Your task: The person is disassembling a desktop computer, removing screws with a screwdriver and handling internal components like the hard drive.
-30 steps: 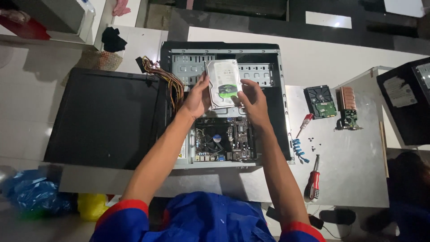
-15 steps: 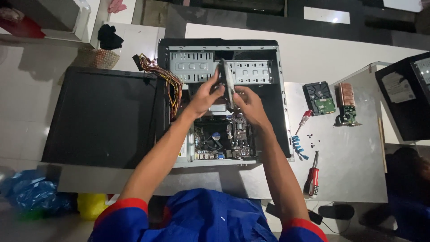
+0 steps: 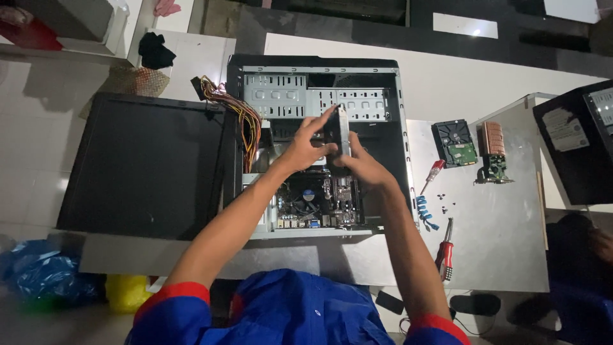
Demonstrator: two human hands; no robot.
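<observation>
Both hands, left hand [image 3: 305, 148] and right hand [image 3: 363, 167], grip closed on a drive [image 3: 338, 133] held edge-up over the open computer case [image 3: 396, 128], clearing the motherboard [image 3: 319, 198] below.

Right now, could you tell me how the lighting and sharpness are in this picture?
Head view: dim overall; the white table is brightest, the open computer case dark inside. Both hands, left hand and right hand, look slightly soft; lower left corner blurred.
</observation>
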